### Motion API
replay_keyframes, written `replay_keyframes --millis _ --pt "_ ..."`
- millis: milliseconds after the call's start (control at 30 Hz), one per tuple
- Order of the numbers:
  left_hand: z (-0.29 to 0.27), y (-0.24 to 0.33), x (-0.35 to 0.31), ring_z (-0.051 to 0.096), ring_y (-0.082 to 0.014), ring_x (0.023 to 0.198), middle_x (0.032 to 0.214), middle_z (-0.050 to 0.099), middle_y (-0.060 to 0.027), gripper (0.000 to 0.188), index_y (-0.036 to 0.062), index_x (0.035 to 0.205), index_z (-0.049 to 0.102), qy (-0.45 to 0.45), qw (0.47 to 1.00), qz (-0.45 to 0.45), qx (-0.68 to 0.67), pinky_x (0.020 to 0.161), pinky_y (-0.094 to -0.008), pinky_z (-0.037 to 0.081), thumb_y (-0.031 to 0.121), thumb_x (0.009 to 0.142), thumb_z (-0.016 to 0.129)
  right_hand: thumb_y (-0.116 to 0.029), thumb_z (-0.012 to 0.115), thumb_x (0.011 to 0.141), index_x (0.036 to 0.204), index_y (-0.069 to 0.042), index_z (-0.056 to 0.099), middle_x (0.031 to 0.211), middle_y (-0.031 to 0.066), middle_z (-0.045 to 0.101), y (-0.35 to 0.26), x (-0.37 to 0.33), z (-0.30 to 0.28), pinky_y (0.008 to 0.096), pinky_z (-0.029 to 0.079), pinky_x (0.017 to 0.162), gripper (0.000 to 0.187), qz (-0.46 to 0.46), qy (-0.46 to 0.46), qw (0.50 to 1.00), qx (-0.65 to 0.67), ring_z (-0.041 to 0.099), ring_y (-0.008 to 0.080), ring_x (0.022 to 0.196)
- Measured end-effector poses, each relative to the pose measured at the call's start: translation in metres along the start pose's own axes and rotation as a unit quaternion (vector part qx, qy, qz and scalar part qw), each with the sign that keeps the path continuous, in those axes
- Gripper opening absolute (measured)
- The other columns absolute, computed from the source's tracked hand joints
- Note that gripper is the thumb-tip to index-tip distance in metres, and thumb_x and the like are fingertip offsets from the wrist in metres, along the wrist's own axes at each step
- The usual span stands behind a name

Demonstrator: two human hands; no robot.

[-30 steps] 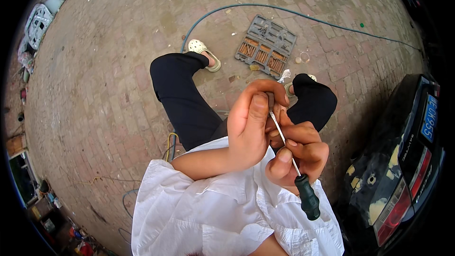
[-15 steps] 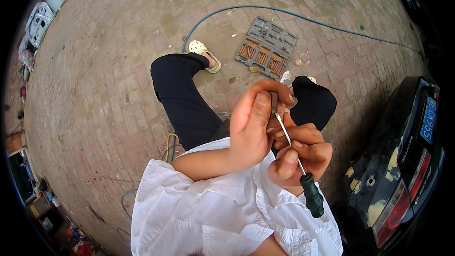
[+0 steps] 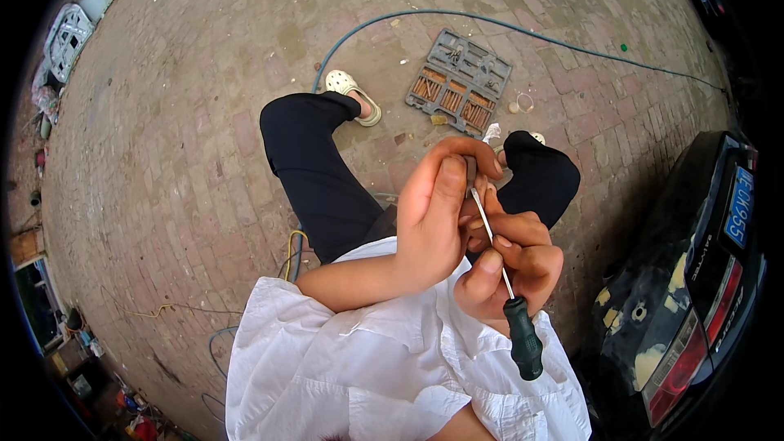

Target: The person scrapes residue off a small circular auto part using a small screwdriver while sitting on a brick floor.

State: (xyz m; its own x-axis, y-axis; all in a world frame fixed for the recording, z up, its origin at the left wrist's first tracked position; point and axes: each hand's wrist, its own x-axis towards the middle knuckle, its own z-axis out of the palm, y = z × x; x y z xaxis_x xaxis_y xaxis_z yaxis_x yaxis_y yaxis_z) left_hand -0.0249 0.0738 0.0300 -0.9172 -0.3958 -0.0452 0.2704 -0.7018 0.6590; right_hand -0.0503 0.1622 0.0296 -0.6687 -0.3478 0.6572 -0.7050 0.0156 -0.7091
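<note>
My left hand (image 3: 441, 204) is closed round a small dark block-like piece (image 3: 470, 171), pinched between thumb and curled fingers; most of it is hidden. In my right hand (image 3: 514, 265), a screwdriver (image 3: 525, 339) with a dark green handle is gripped by its thin metal shaft. Its handle hangs below the hand, toward my white shirt. The blade tip points up and away, meeting or nearly meeting the lower end of the dark piece. Both hands are close together in front of my lap, with fingers partly overlapping.
A grey tool case (image 3: 457, 82) with rusty-brown rods lies open on the brick paving (image 3: 204, 114) beyond my feet. A blue-green hose (image 3: 425, 11) curves behind it. At right stands a dark car (image 3: 686, 302) with patched paint. Assorted clutter (image 3: 82, 351) lines the lower left.
The screwdriver and my right hand have shifted slightly left, and the handle has swung a little left. My left hand has barely moved and keeps hold of the dark piece.
</note>
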Motion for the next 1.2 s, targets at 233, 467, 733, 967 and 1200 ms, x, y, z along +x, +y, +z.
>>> replay_keyframes --millis 233,467,733,967,1200 --pt "0.002 0.001 0.001 0.047 -0.0054 0.057 0.09 0.05 -0.0077 0.038 -0.0009 0.101 0.045 -0.005 1.0 -0.014 -0.027 0.042 -0.0153 0.034 0.035 0.097 0.034 -0.014 0.054 0.084 0.084 -0.003 0.038 0.077 0.0154 0.056 0.0 0.0 -0.001 0.0252 0.041 0.052 0.019 0.007 0.012 0.997 0.072 0.05 0.0152 0.055" --pt "-0.003 -0.003 0.001 0.042 -0.0026 0.055 0.086 0.052 -0.0061 0.037 -0.0007 0.102 0.046 -0.017 1.0 0.016 0.02 0.043 -0.0149 0.033 0.034 0.098 0.035 -0.018 0.051 0.086 0.083 -0.004 0.036 0.075 0.0147 0.055 -0.001 0.0 -0.001 0.024 0.039 0.052 0.021 -0.011 -0.009 1.0 0.006 0.046 0.012 0.052" --pt "-0.004 -0.003 0.004 0.032 -0.0037 0.052 0.071 0.041 -0.0005 0.032 -0.0006 0.101 0.047 -0.058 0.994 -0.013 -0.096 0.049 -0.0194 0.034 0.031 0.097 0.039 -0.016 0.053 0.086 0.081 -0.003 0.037 0.075 0.0147 0.055 0.003 -0.001 0.0 0.0234 0.041 0.05 0.021 0.092 0.087 0.972 0.196 0.05 0.0132 0.053" --pt "-0.006 -0.006 0.007 0.031 -0.004 0.052 0.071 0.041 -0.0002 0.031 0.0 0.097 0.046 -0.079 0.988 -0.021 -0.127 0.05 -0.0197 0.033 0.031 0.096 0.041 -0.016 0.053 0.086 0.083 -0.003 0.038 0.075 0.0152 0.054 0.007 -0.001 -0.004 0.0239 0.041 0.049 0.02 0.072 0.078 0.973 0.207 0.051 0.0142 0.053" --pt "-0.004 -0.002 0.004 0.034 -0.0031 0.054 0.079 0.045 -0.0008 0.027 0.0023 0.098 0.046 -0.061 0.989 -0.039 -0.131 0.047 -0.0188 0.036 0.029 0.095 0.044 -0.019 0.053 0.084 0.082 -0.004 0.036 0.069 0.0136 0.05 0.0 -0.001 0.0 0.0249 0.038 0.051 0.022 0.072 0.067 0.986 0.138 0.044 0.0148 0.053"
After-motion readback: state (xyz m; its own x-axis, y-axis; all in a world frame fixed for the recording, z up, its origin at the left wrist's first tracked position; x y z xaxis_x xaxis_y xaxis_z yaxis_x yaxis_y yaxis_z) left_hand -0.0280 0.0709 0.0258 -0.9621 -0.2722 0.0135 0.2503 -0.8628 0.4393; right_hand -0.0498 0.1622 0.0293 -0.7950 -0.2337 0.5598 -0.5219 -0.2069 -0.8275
